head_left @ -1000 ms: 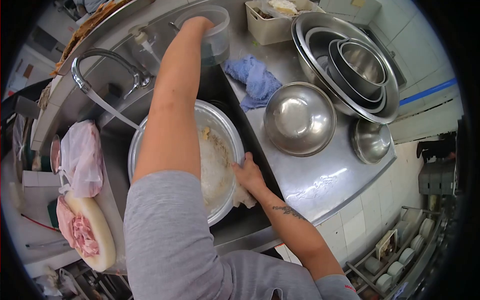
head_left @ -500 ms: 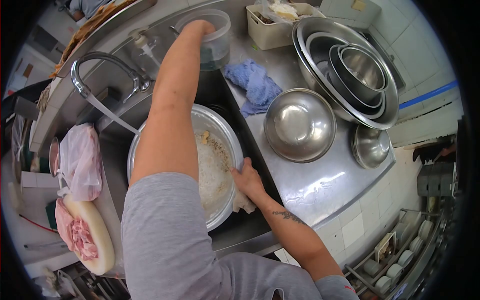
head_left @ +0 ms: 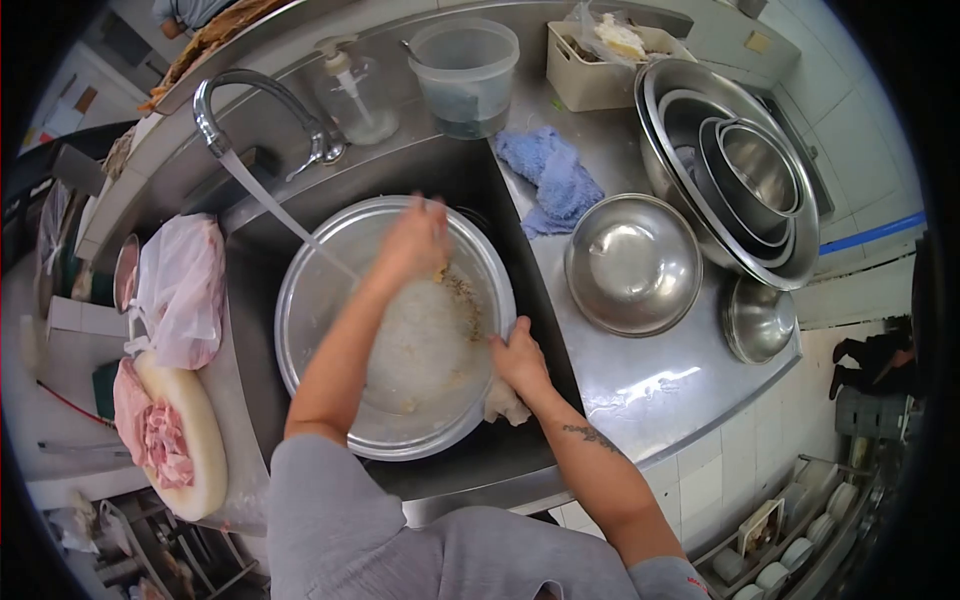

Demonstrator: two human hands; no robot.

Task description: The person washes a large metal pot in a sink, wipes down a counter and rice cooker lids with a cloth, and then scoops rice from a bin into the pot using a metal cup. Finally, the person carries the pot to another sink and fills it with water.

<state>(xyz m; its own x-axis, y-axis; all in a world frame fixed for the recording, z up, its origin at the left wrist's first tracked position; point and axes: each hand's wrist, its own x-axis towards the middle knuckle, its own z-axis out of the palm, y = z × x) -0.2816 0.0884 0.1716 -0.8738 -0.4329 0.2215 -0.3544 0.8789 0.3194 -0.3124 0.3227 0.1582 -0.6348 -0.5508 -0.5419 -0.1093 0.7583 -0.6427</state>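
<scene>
A large metal basin (head_left: 290,345) sits in the sink, holding cloudy water with brownish specks and small yellowish bits along its right side. My left hand (head_left: 415,240) is above the far part of the basin, its fingers smeared by motion; whether anything is in them does not show. At the basin's right rim, my right hand (head_left: 520,362) is closed with its thumb up, and a crumpled beige cloth (head_left: 507,402) sticks out beneath it. Water runs from the curved faucet (head_left: 255,85) into the basin.
Behind the sink stand a clear plastic tub (head_left: 465,75) and a pump bottle (head_left: 357,105). Rightward are a blue cloth (head_left: 550,178), a steel bowl (head_left: 633,264), nested bowls (head_left: 665,150) and a cream bin (head_left: 578,78). Raw meat (head_left: 165,445) and a plastic bag (head_left: 180,290) lie left.
My left hand has come out of the clear tub and back over the basin. My right hand stays at the rim. The whole view has shifted slightly.
</scene>
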